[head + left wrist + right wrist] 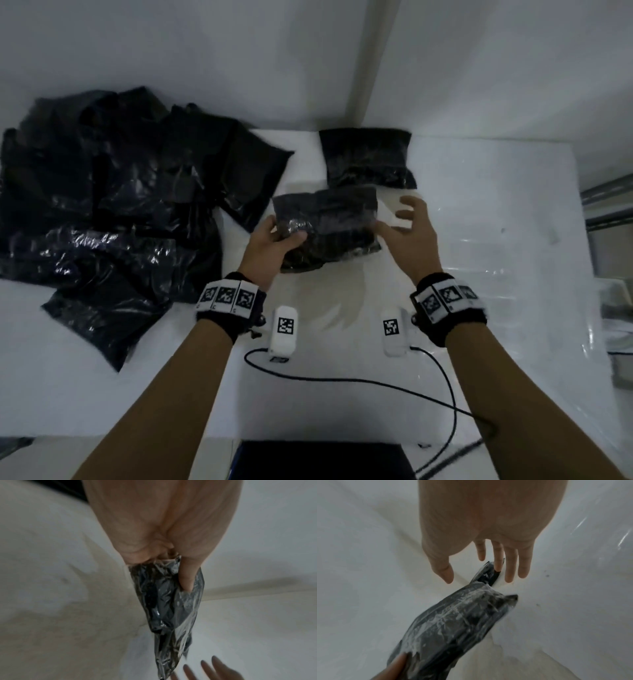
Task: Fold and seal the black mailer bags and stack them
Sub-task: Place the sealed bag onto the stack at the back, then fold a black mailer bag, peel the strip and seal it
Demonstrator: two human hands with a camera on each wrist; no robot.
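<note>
A folded black mailer bag (329, 228) is held above the white table (479, 260) at centre. My left hand (274, 243) grips its left end, thumb on top (185, 574) of the crinkled bag (169, 609). My right hand (407, 226) hovers at the bag's right edge with fingers spread and straight (510, 561), holding nothing; the bag (453, 626) lies below its palm. One sealed black bag (368, 157) lies flat at the back centre. A heap of unfolded black mailer bags (102, 205) covers the table's left side.
Two small white tagged devices (284, 329) (394, 330) lie near the front with a black cable (376, 380) trailing right. A dark object (322, 459) sits at the front edge. White walls stand behind the table; a metal rack (606, 205) is at the right.
</note>
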